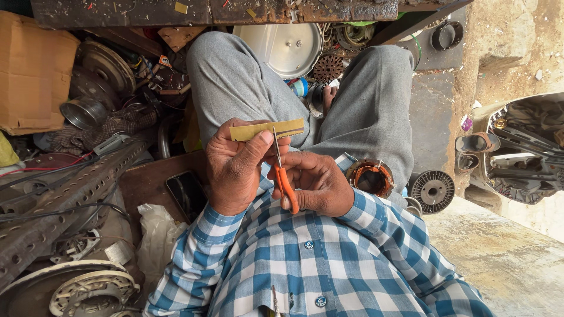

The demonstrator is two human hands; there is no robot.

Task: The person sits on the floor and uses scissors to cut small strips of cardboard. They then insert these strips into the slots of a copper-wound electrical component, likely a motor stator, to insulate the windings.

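Note:
My left hand [235, 167] pinches a small yellowish strip of card [267, 129] between thumb and fingers, held up over my lap. My right hand [317, 183] grips orange-handled scissors [283, 176], whose blades point up and meet the strip near its middle. Both hands are close together above my crossed legs in grey trousers [235, 82]. A motor stator with copper windings [370, 177] rests on my right thigh just beside the right hand. My sleeves are blue and white check.
A black phone [187, 194] lies on a brown board at my left. Perforated metal angle bars [64, 202], metal discs, wires and a cardboard box [32, 70] crowd the left. A round rotor core [433, 191] and a silver lid [288, 47] lie nearby.

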